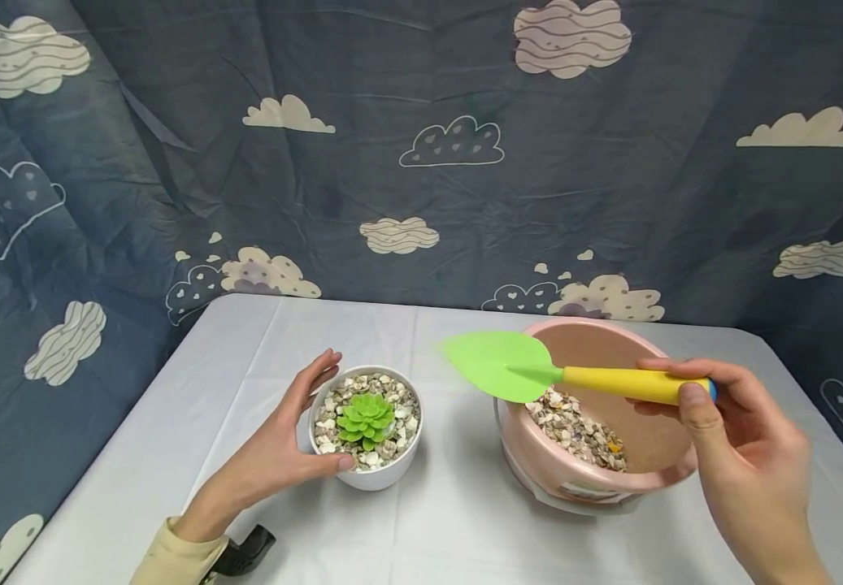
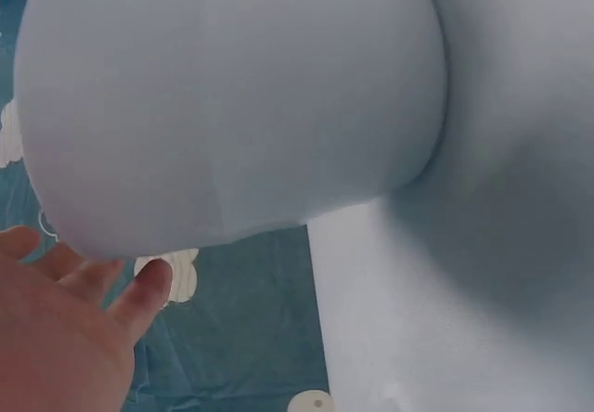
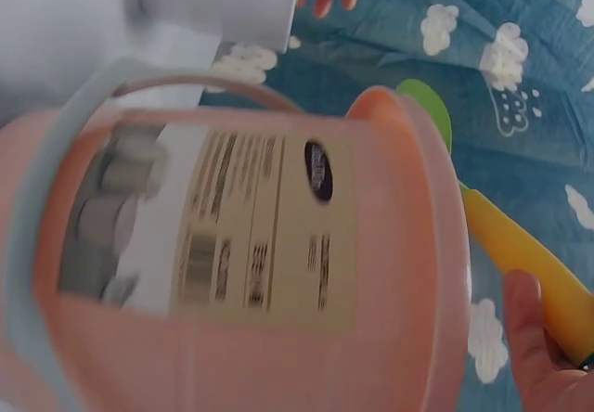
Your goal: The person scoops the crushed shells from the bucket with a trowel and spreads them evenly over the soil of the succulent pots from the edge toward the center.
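Note:
In the head view my right hand (image 1: 746, 455) grips the yellow handle of a toy-like trowel (image 1: 505, 366) with a bright green blade. The blade points left and overlaps the near-left rim of a pink pot (image 1: 658, 447), which has small pebbles (image 1: 582, 435) at its bottom. My left hand (image 1: 275, 447) curves beside a small white pot (image 1: 388, 475), thumb and fingers spread around its left side. A green succulent (image 1: 366, 421) sits among pebbles in that pot. The right wrist view shows the yellow handle (image 3: 529, 263) in my fingers behind the pink pot.
A white cloth-covered table (image 1: 333, 528) carries both pots, the pink one right of the white one. Behind and beside it hangs a dark blue curtain (image 1: 362, 187) with cloud prints. A paper label (image 3: 269, 217) is on the pink pot's side. A black strap piece (image 1: 245, 552) shows at my left wrist.

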A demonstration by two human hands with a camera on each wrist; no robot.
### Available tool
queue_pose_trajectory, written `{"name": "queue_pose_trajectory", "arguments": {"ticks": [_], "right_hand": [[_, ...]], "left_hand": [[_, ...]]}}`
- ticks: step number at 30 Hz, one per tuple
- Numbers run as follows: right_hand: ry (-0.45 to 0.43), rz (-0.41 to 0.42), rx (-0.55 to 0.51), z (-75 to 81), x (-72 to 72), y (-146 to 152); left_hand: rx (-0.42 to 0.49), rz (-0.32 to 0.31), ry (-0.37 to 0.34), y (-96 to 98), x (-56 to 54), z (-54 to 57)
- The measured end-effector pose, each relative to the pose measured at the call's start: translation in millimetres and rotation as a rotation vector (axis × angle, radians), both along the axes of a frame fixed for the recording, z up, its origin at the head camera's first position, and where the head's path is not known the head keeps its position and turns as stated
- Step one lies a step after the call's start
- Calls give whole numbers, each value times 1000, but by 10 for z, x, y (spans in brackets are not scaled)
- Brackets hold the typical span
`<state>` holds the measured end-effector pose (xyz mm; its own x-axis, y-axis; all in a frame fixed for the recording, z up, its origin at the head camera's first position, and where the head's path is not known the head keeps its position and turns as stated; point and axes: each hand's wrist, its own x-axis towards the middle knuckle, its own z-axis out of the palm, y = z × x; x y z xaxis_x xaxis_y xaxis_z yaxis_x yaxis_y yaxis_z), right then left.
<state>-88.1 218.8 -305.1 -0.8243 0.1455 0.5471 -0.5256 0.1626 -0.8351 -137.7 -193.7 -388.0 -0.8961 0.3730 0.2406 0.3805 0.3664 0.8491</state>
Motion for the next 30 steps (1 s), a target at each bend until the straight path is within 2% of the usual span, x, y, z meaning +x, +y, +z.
{"name": "queue_pose_trajectory", "arguments": {"ticks": [4,9,14,19,22,27,30], "right_hand": [[-73,-153,99,47,53,63],[-89,-325,301,47,47,240],[-64,-392,399,91,-36,501],[25,-382,506,123,-175,731],[29,-334,563,125,-288,813],[-47,-204,685,133,-481,830],[-59,-75,745,133,-592,802]], "left_hand": [[-9,18,-22,33,8,27],[-6,15,-39,38,10,15],[12,-1,-26,0,4,-8],[41,-19,-44,-9,14,-26],[46,-24,-49,-8,17,-34],[49,-30,-47,-6,20,-51],[52,-38,-61,-4,22,-56]]}}
